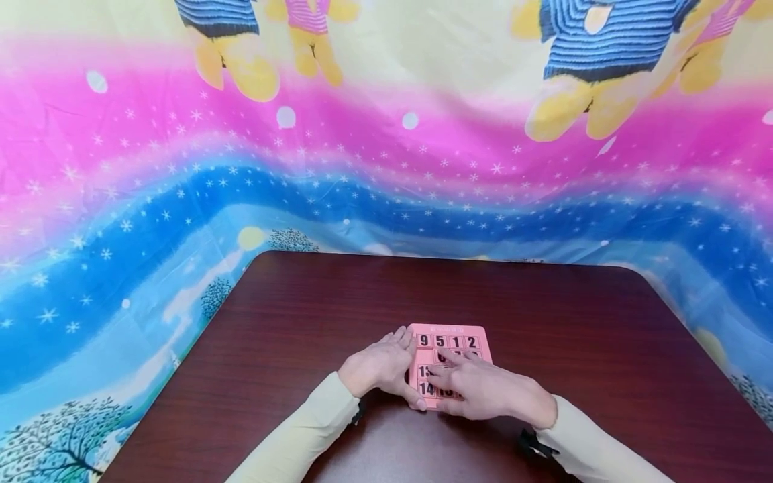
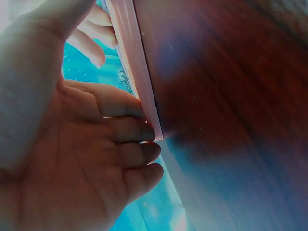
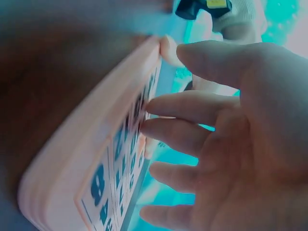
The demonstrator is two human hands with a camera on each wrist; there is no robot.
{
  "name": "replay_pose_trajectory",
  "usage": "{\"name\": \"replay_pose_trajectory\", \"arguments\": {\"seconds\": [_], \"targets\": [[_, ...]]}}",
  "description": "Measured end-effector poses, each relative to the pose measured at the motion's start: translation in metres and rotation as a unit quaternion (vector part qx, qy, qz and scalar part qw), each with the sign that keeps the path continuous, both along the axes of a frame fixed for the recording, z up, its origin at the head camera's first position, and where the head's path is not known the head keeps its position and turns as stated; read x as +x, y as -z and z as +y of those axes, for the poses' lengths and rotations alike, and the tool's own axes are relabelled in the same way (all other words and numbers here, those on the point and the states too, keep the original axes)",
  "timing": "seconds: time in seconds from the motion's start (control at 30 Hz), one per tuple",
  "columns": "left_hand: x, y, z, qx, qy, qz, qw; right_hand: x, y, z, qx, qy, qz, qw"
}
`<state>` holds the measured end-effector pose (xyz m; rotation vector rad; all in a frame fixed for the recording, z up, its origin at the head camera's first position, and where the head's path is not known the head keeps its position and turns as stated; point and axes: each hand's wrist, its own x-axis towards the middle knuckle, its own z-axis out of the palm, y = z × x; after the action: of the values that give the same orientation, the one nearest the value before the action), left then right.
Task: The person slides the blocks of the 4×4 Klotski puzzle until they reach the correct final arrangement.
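A pink sliding number puzzle (image 1: 449,331) with black numerals on white tiles lies flat on the table. My left hand (image 1: 380,365) rests along its left side, fingers nearly straight toward the far corner and thumb at the near left corner. In the left wrist view, fingertips (image 2: 153,131) touch the puzzle's side wall. My right hand (image 1: 483,386) reaches over the tiles from the right, hiding several of them. Its fingers (image 3: 178,134) are spread and fairly straight in the right wrist view, two tips at the tile face. A gap shows in the second row's left end.
The dark reddish-brown wooden table (image 1: 338,295) has rounded far corners. A patterned cloth (image 1: 386,154) with pink and blue bands hangs behind and beside it. Each wrist wears a dark strapped device (image 1: 536,444).
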<state>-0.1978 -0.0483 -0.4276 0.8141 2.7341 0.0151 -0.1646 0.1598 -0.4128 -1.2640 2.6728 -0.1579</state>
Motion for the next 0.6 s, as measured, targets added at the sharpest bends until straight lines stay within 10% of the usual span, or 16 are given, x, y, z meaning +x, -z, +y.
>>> {"name": "replay_pose_trajectory", "arguments": {"seconds": [0.6], "targets": [[-0.001,-0.001,-0.001,-0.004,-0.002,-0.005,1.0000,-0.045,0.004,-0.009,0.019,0.096,-0.054,0.9937]]}}
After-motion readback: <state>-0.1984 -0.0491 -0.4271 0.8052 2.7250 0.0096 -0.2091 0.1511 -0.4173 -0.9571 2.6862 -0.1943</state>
